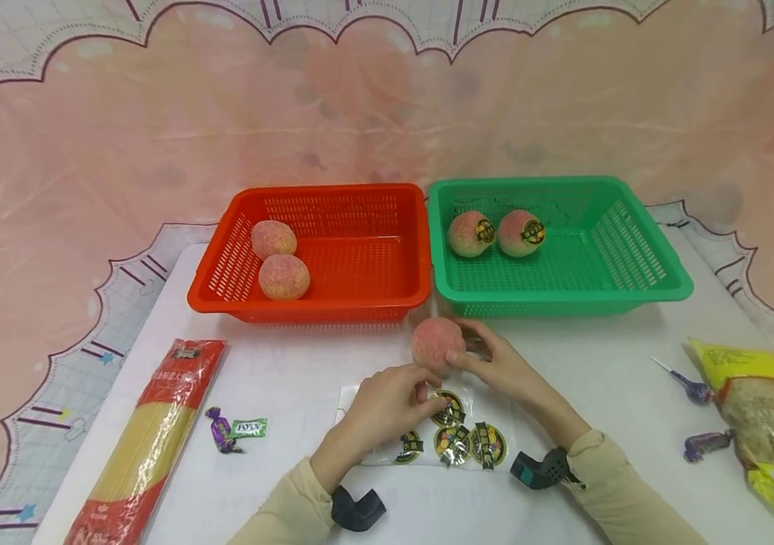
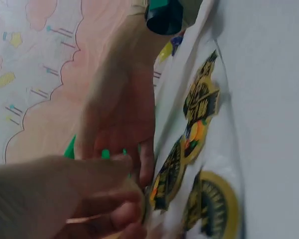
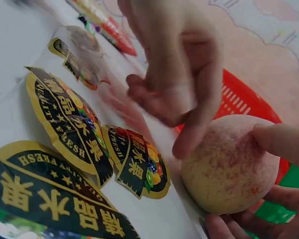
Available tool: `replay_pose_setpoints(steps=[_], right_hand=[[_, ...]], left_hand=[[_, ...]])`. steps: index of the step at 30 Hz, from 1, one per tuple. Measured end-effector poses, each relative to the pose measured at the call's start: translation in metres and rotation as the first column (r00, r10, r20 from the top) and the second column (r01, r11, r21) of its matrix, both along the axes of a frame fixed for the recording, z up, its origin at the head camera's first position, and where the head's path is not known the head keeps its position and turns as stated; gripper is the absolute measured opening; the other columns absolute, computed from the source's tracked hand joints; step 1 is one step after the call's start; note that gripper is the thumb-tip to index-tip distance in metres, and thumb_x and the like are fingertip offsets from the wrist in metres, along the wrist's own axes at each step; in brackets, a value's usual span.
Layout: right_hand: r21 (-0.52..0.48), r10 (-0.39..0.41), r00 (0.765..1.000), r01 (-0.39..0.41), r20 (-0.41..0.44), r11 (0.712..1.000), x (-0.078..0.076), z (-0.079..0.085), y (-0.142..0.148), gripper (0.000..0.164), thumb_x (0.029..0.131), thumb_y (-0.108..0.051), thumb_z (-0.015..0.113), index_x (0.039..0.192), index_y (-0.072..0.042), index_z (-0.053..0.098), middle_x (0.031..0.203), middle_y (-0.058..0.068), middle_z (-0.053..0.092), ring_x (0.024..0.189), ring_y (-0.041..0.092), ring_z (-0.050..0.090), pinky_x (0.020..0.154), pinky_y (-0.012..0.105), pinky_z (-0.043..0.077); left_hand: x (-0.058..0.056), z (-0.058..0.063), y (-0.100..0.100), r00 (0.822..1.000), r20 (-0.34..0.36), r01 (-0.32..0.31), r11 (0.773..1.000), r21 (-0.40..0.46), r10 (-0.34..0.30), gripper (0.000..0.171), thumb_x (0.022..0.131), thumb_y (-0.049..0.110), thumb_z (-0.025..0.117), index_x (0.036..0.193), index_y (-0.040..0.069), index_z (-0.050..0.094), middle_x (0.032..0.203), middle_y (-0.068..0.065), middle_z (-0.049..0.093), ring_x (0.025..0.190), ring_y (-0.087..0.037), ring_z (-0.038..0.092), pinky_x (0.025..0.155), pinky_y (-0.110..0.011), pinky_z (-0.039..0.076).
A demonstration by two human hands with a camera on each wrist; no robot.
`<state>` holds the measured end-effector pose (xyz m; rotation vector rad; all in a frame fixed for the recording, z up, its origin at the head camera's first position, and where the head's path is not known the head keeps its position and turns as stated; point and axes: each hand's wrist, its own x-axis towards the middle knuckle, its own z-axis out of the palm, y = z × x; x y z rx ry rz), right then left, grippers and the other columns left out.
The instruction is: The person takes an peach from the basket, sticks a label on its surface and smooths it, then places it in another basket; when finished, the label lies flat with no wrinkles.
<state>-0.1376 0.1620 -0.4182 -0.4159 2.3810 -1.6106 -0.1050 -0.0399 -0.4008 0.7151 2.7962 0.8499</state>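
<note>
My right hand (image 1: 506,367) grips a pink, fuzzy peach (image 1: 438,344) just in front of the baskets, thumb on one side and fingers around the other. No label shows on this peach in the head or right wrist view. My left hand (image 1: 387,405) hovers close beside the peach, over a white sheet (image 1: 353,395) of round stickers, its fingers loosely bent with nothing visible between them. In the right wrist view its index finger reaches to the edge of the peach. Several black and gold fruit stickers (image 3: 139,162) lie on the sheet under the hands.
At the back, a red basket (image 1: 353,306) holds two plain peaches (image 1: 284,277); a green basket (image 1: 564,297) beside it holds two stickered peaches (image 1: 520,233). Left lie a pasta pack (image 1: 148,446) and wrapped candies (image 1: 249,428). Right are a lollipop (image 1: 694,389), a candy (image 1: 706,446) and a yellow bag (image 1: 769,424).
</note>
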Motion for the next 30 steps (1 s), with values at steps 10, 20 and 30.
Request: replay_pose_setpoints(steps=[10, 20, 30], right_hand=[[-0.008, 0.0, 1.0, 0.0, 0.014, 1.0, 0.001, 0.003, -0.003, 0.059, 0.085, -0.029, 0.058, 0.135, -0.018, 0.03, 0.131, 0.011, 0.041, 0.116, 0.032, 0.046, 0.09, 0.042, 0.043], [-0.004, 0.008, 1.0, -0.008, 0.017, 1.0, 0.001, 0.004, 0.0, 0.061, 0.084, -0.028, 0.059, 0.135, -0.015, 0.029, 0.131, 0.014, 0.041, 0.117, 0.034, 0.045, 0.089, 0.04, 0.045], [-0.029, 0.01, 0.999, -0.009, 0.039, 1.0, 0.003, 0.01, 0.002, 0.057, 0.089, -0.033, 0.051, 0.137, -0.014, 0.026, 0.136, 0.014, 0.036, 0.121, 0.034, 0.041, 0.088, 0.04, 0.046]], left_hand=[[0.005, -0.007, 0.004, 0.997, -0.072, 0.023, 0.986, -0.165, -0.035, 0.042, 0.068, 0.04, 0.073, 0.104, 0.025, 0.058, 0.074, 0.011, 0.05, 0.062, -0.005, 0.046, 0.047, -0.022, 0.031], [0.0, -0.003, -0.002, 0.991, -0.13, 0.028, 0.993, -0.112, -0.042, 0.025, 0.072, 0.034, 0.071, 0.093, 0.028, 0.058, 0.085, 0.014, 0.054, 0.068, -0.003, 0.052, 0.051, -0.02, 0.035], [-0.016, 0.01, -0.012, 0.999, -0.004, -0.048, 0.971, 0.236, 0.05, 0.007, 0.08, 0.026, 0.064, 0.083, 0.023, 0.058, 0.072, 0.012, 0.059, 0.065, -0.002, 0.055, 0.061, -0.017, 0.045]])
